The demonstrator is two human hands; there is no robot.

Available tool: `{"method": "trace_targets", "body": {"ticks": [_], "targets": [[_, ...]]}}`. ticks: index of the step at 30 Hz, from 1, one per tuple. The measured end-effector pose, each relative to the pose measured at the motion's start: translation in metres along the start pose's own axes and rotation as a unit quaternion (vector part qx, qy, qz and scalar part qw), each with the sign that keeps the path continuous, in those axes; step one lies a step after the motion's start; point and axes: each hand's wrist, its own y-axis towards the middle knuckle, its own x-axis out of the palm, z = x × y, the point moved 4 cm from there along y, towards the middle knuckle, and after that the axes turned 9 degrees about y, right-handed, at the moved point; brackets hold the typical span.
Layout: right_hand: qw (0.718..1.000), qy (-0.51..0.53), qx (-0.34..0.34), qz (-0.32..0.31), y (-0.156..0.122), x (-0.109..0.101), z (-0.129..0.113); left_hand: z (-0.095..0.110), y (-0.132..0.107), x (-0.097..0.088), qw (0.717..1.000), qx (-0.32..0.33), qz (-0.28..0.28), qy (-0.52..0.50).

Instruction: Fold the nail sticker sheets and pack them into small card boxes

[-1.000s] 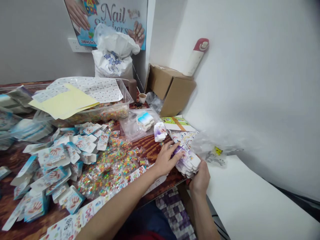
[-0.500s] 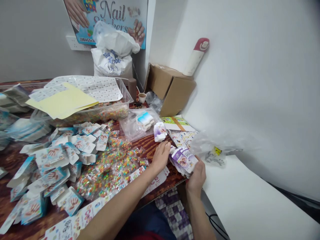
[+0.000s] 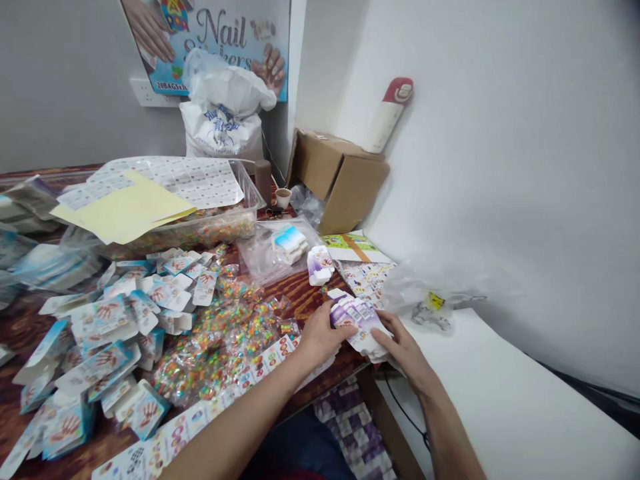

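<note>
The stack of purple-and-white cards (image 3: 356, 319) is fanned and loose, so it probably handles best with an even pinch at both ends and the edges pushed level against each other, lest the glossy cards slip sideways off the near right corner of the wooden table (image 3: 306, 295). The left hand (image 3: 316, 339) is closed on the left end of the stack, thumb towards the top card. The right hand (image 3: 401, 348) cups the right end from the near side, fingers spread beneath it. The stack thus lies between the two hands, just above the table's corner, with the clear bags of coloured bits (image 3: 225, 333) to its left and a crumpled plastic bag (image 3: 425, 288) just beyond it on the right.
</note>
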Motion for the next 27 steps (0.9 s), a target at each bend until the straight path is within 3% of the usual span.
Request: {"method": "trace_targets", "body": {"ticks": [6, 11, 14, 19, 22, 27], "targets": [[0.995, -0.096, 0.016, -0.037, 0.02, -0.003, -0.017, -0.006, -0.003, -0.012, 0.997, -0.023, -0.046, 0.06], [0.988, -0.03, 0.09, -0.12, 0.018, 0.004, -0.022, -0.012, -0.006, -0.001, 0.996, -0.024, -0.073, 0.049], [0.984, 0.002, 0.111, -0.137, 0.015, 0.005, -0.026, -0.008, -0.012, 0.001, 0.996, -0.011, -0.057, 0.066], [0.98, -0.032, 0.077, -0.18, 0.027, 0.009, -0.041, 0.005, -0.023, -0.007, 0.986, 0.004, -0.013, 0.167], [0.962, -0.087, 0.092, -0.243, 0.036, 0.01, -0.045, 0.009, -0.027, -0.01, 0.964, 0.011, -0.004, 0.267], [0.91, -0.194, 0.107, -0.35, 0.042, 0.012, -0.047, 0.01, -0.031, -0.009, 0.948, 0.02, 0.012, 0.316]]}}
